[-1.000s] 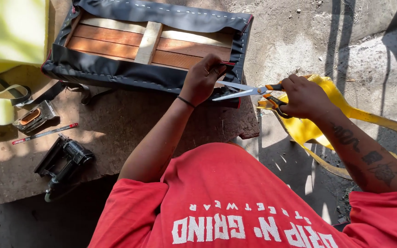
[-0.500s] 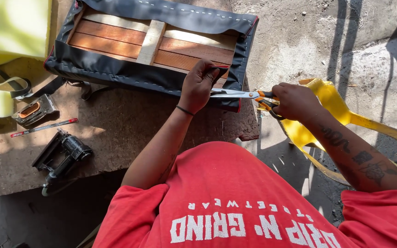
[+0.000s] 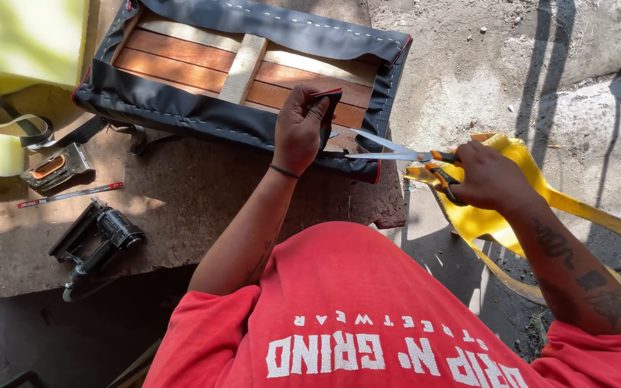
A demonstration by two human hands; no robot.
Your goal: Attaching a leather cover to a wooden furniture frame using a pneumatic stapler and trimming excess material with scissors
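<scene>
The orange-handled steel scissors [image 3: 404, 154] lie nearly level, their long axis running left to right across the view, the blade tips pointing left toward the left hand [image 3: 300, 128] and the handles to the right. The blades stand parted in a narrow V. The right hand [image 3: 489, 176] has its grip closed through the handle loops. The left hand pinches a flap of black vinyl with red piping [image 3: 326, 100], its grip closed on the fabric, lifted off the near right corner of the wooden slatted seat frame wrapped in black vinyl [image 3: 242, 68]. That frame rests on the worn brown table [image 3: 181, 201], its long axis also left to right. A black staple gun [image 3: 95, 241] lies well apart at the left.
</scene>
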